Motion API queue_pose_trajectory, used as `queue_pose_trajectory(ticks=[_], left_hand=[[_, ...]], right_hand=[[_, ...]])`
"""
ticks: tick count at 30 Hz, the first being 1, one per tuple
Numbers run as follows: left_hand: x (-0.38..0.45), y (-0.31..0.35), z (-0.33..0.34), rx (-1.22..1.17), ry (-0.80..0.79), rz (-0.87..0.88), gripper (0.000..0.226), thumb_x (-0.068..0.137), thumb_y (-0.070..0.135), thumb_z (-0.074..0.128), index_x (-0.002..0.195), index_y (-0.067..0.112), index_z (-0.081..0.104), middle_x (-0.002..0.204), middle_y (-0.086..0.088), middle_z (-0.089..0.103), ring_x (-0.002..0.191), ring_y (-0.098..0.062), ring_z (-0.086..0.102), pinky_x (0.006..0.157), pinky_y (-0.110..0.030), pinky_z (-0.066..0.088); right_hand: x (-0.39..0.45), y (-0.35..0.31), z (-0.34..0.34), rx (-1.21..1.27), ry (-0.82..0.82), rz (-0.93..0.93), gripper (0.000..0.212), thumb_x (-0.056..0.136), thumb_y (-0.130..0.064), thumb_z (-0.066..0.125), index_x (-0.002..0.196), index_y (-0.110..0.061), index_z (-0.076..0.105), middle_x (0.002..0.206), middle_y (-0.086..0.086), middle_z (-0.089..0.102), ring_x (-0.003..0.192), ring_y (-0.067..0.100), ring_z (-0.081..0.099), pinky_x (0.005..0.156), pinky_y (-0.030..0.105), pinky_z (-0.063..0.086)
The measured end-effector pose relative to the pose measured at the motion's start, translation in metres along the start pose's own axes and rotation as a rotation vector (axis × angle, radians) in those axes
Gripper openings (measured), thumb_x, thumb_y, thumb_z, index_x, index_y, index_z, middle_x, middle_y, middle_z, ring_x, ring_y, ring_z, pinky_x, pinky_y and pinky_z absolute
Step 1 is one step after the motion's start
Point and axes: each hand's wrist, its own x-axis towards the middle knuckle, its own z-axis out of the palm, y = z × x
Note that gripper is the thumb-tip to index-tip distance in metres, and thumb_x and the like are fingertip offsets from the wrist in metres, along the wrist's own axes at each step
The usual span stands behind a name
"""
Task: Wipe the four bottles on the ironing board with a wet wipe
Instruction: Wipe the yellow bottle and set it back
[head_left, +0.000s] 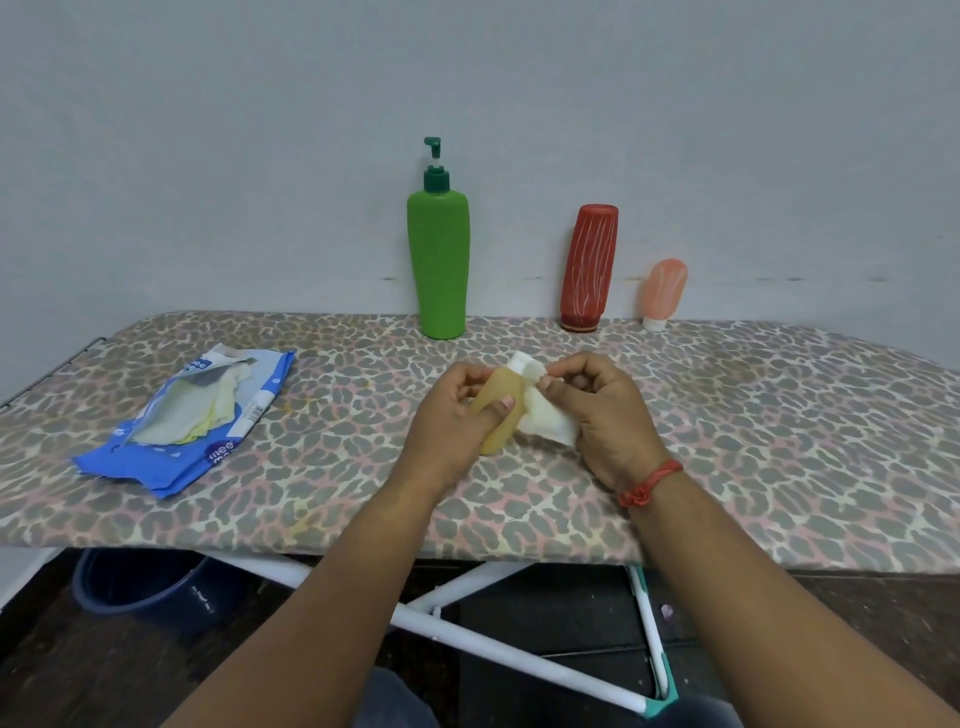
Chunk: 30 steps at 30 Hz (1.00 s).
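Observation:
My left hand grips a small amber bottle with a white cap, held tilted above the middle of the ironing board. My right hand pinches a white wet wipe against the bottle's cap and right side. Against the wall stand a tall green pump bottle, a red striped bottle and a small pink bottle resting on its white cap.
An open blue wet wipe packet lies on the board's left part. Below the board show its white legs and a dark blue bucket on the dark floor. A plain wall runs right behind the board.

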Motion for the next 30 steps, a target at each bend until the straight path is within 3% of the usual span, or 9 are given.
queue_pose_trajectory(ticks=[3,5,9,12,15,18,22,28,30], left_hand=[[-0.002,0.002,0.001,0.021,-0.055,-0.002,0.026,0.079,0.030,0.075,0.092,0.051,0.067,0.119,0.001,0.068,0.110,-0.022,0.068,0.086,-0.048,0.061],[-0.004,0.001,0.003,0.068,-0.088,0.014,0.029,0.081,0.028,0.075,0.095,0.051,0.065,0.120,0.005,0.067,0.112,-0.019,0.067,0.090,-0.044,0.059],[-0.005,0.000,0.003,0.071,-0.063,0.027,0.036,0.094,0.015,0.069,0.098,0.050,0.062,0.117,0.009,0.067,0.113,-0.017,0.066,0.091,-0.039,0.059],[-0.006,0.001,0.003,0.156,-0.087,0.039,0.031,0.096,0.015,0.067,0.113,0.040,0.061,0.120,0.010,0.064,0.112,-0.014,0.063,0.093,-0.041,0.056],[-0.009,0.003,0.004,0.337,-0.092,0.130,0.030,0.096,0.019,0.067,0.118,0.038,0.057,0.115,0.021,0.060,0.104,0.006,0.057,0.083,-0.019,0.045],[-0.012,0.004,0.004,0.386,-0.038,0.199,0.032,0.095,0.017,0.067,0.114,0.040,0.055,0.109,0.025,0.060,0.101,0.016,0.053,0.076,-0.002,0.037],[-0.013,0.003,0.005,0.503,-0.022,0.269,0.032,0.091,0.014,0.070,0.114,0.032,0.057,0.110,0.016,0.062,0.094,0.002,0.054,0.079,-0.011,0.039],[-0.011,0.004,0.003,0.478,0.078,0.264,0.031,0.092,0.012,0.070,0.111,0.032,0.056,0.110,0.013,0.060,0.099,0.005,0.054,0.078,-0.015,0.039],[-0.011,0.004,0.004,0.494,0.024,0.260,0.030,0.092,0.013,0.070,0.113,0.030,0.057,0.110,0.013,0.060,0.100,0.005,0.053,0.078,-0.018,0.041]], right_hand=[[0.002,0.003,-0.001,-0.049,0.131,-0.021,0.014,0.084,-0.008,0.074,0.079,-0.021,0.071,0.084,0.007,0.073,0.076,0.020,0.068,0.063,0.032,0.056],[0.005,0.003,-0.003,-0.023,0.192,0.007,0.016,0.085,-0.004,0.071,0.080,-0.019,0.070,0.081,0.008,0.072,0.075,0.025,0.067,0.063,0.033,0.055],[0.004,0.001,-0.003,0.018,0.085,0.002,0.017,0.086,-0.003,0.072,0.080,-0.019,0.072,0.076,0.004,0.072,0.071,0.019,0.068,0.063,0.031,0.057],[0.002,-0.004,-0.005,0.030,0.118,-0.051,0.013,0.086,-0.005,0.072,0.083,-0.018,0.072,0.081,0.004,0.072,0.076,0.020,0.067,0.070,0.036,0.057],[-0.002,-0.009,-0.010,-0.191,0.121,-0.224,0.010,0.088,-0.010,0.071,0.091,-0.020,0.074,0.097,0.001,0.074,0.092,0.018,0.069,0.081,0.034,0.057],[-0.008,-0.009,-0.008,-0.494,-0.023,-0.501,0.019,0.090,-0.001,0.066,0.098,-0.016,0.075,0.103,-0.002,0.071,0.102,0.013,0.066,0.091,0.022,0.051],[-0.004,-0.007,-0.006,-0.546,0.060,-0.411,0.022,0.092,-0.002,0.063,0.099,-0.019,0.075,0.101,-0.007,0.071,0.097,0.006,0.065,0.087,0.020,0.050],[-0.005,-0.003,-0.008,-0.524,0.027,-0.363,0.025,0.088,-0.001,0.067,0.097,-0.022,0.077,0.098,-0.012,0.072,0.094,0.000,0.065,0.083,0.011,0.048],[-0.003,-0.003,-0.008,-0.532,0.096,-0.347,0.027,0.089,-0.001,0.066,0.094,-0.026,0.075,0.095,-0.016,0.071,0.091,-0.003,0.063,0.080,0.008,0.046]])
